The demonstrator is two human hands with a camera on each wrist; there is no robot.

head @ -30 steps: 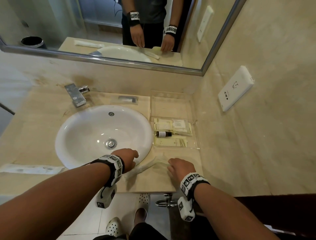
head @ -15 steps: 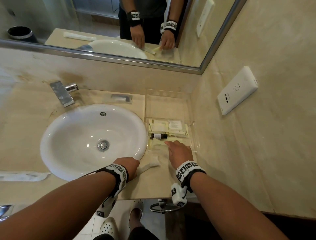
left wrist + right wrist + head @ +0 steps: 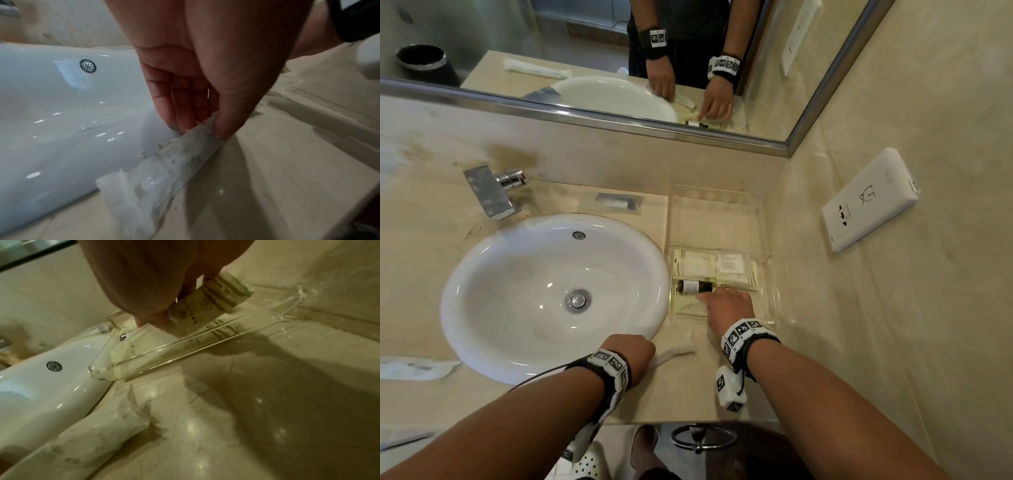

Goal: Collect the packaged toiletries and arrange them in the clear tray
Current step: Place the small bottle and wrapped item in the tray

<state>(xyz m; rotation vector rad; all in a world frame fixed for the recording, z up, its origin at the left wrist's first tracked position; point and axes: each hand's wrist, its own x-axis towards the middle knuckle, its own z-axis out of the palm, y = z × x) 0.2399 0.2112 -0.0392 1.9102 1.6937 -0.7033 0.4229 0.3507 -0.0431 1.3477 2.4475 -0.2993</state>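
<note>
Tray (image 3: 774, 301) right of sink (image 3: 524, 274); packets (image 3: 714, 269), bottle (image 3: 691, 286) inside; faucet (image 3: 491, 192) behind sink

- Warm, even overhead light is filling the head view, and straight lines are bowing toward its edges.
- Glare spots are glinting on the sink (image 3: 544, 291) and countertop (image 3: 205, 426).
- Both wrist views are looking dimmer, softly blurred, with hands casting broad shadows.

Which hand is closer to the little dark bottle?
Right. The right hand reaches inside the clear tray, fingertips beside the little dark bottle. The left hand is outside, pinching a white packet by the sink.
</note>
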